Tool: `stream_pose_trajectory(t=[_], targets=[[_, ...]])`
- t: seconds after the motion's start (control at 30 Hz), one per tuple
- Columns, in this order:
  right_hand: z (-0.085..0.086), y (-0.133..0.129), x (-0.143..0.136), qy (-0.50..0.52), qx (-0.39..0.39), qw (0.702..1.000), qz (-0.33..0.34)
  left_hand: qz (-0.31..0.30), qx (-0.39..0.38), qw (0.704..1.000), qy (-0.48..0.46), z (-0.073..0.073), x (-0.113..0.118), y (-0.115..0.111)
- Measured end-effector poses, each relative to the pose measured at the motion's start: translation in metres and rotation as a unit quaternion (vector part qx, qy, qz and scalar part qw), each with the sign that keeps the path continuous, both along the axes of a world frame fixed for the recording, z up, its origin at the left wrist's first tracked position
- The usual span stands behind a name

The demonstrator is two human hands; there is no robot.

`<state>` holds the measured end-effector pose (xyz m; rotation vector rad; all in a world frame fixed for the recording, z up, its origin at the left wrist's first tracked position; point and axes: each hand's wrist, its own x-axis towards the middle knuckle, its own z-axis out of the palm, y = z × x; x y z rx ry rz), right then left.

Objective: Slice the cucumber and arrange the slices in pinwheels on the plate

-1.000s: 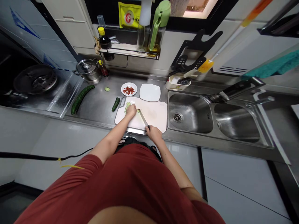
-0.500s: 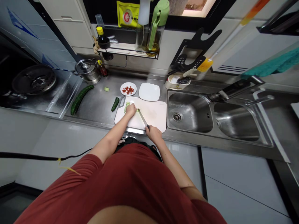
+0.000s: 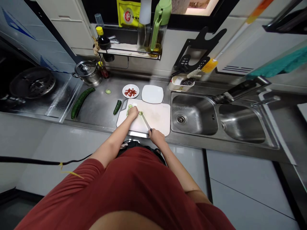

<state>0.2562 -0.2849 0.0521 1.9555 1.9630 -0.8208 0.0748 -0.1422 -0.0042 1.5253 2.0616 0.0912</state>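
Observation:
My right hand (image 3: 157, 137) is closed round the dark handle of a knife (image 3: 146, 121), whose blade points up and left across the white cutting board (image 3: 158, 115). The tip of the blade meets a pale green cucumber slice (image 3: 140, 113) on the board. My left hand (image 3: 133, 112) has its fingers bent and pressed together at the left edge of that slice, seemingly gripping it; the fingertips are partly hidden. Several more cucumber slices (image 3: 129, 106) lie behind and beside my left hand. A short cucumber piece (image 3: 117, 107) rests on the counter, left of the board.
A plate with chopped red pieces (image 3: 130, 96) and a white square plate (image 3: 152, 94) stand behind the board. Further left are a long cucumber (image 3: 81, 103), a cucumber end (image 3: 108, 91) and a lidded pot (image 3: 88, 72). A steel sink (image 3: 194, 123) adjoins on the right.
The view has shifted slightly. Both hands, the knife and the slice hold nearly the same places on the board, and nothing has visibly been let go.

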Motion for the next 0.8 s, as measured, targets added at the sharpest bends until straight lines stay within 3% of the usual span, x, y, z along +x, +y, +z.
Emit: stream_pose_trajectory(t=[0.5,0.8], targets=[[0.0,0.01,-0.003,-0.001,-0.007,1.0,-0.002,0.004,-0.02,1.0,-0.01,0.004,-0.001,0.003],[0.003,-0.004,0.007,-0.005,-0.013,1.0,0.003,-0.002,-0.03,1.0,-0.005,0.006,-0.001,0.005]])
